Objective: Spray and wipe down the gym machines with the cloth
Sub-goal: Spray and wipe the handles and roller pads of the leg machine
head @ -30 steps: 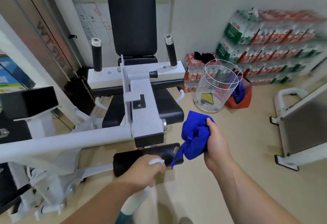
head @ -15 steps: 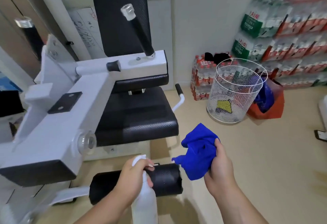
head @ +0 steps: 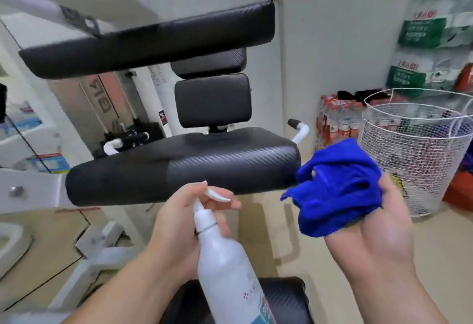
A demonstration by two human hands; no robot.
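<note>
Bottle (head: 225, 272) base cut off, left fingers (head: 231, 205) round neck; cloth (head: 337, 195) hides gripping right fingers (head: 385, 190).

the beige floor (head: 445, 259) ahead of you carries the gym machine (head: 97, 244) on its white frame feet, at your lower left. to your right a white wire basket (head: 414, 160) stands on it, with shrink-wrapped bottle packs (head: 337, 124) behind by the wall and an orange bag (head: 460, 188) just beside.

The big black seat (head: 179, 167) blocks the way at twelve o'clock. A wire basket (head: 409, 160) stands at two o'clock. Bare floor (head: 266, 221) lies between them.
</note>
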